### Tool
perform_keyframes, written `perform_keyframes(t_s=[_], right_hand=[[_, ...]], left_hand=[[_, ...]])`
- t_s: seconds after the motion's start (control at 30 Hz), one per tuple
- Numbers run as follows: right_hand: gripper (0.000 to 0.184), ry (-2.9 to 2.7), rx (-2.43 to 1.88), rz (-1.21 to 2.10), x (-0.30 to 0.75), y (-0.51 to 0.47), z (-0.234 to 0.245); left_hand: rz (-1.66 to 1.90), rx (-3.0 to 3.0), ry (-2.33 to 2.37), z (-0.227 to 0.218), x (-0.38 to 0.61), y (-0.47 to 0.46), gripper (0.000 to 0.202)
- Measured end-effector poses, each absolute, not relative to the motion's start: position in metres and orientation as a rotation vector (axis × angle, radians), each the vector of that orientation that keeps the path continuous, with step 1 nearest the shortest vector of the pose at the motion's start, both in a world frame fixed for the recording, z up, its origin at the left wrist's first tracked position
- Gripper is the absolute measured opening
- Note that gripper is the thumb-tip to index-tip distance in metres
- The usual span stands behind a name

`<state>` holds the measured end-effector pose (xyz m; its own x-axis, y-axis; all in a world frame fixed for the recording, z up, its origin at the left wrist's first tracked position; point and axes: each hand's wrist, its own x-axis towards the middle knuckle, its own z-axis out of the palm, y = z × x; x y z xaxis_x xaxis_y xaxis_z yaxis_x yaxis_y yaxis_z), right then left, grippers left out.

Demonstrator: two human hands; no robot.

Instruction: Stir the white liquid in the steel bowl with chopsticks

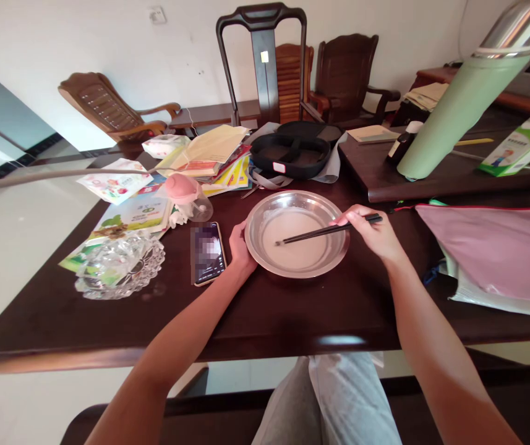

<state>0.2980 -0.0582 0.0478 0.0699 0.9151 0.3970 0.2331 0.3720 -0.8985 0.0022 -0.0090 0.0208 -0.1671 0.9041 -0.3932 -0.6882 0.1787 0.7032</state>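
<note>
Glass dish: toward the left end of the worktop, well apart from the mixing
Phone: lying face up, just beside your left hand, part of the screen blurred out
Left hand: holding the left side of the metal basin; fingers partly hidden behind it
Basin: looks seated on the worktop, between your hands, pale liquid inside
Chopsticks: slanting over the right rim, tips in or just above the liquid, can't tell which
Right hand: closed around the chopsticks' rear part
Stirring: likely your step in hand
Next stroke: would call for a braced basin and low, even sweeps, no slop over the rim
</note>
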Motion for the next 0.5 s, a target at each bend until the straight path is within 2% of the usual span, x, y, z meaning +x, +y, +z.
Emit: perform_keyframes(t_s=[0.2, 0.4, 0.5], right_hand=[[0.076, -1.161, -1.163, 0.528, 0.316, -0.057, 0.044], [0.076, -1.338, -1.11, 0.721, 0.302, -0.058, 0.045], [0.075, -1.413, -1.113, 0.714, 0.295, -0.057, 0.047]], left_hand=[[1.434, 0.264, 1.012, 0.024, 0.003, -0.01, 0.026], [1.436, 0.258, 0.999, 0.023, 0.003, -0.009, 0.022], [1.438, 0.268, 0.992, 0.022, 0.002, -0.009, 0.025]])
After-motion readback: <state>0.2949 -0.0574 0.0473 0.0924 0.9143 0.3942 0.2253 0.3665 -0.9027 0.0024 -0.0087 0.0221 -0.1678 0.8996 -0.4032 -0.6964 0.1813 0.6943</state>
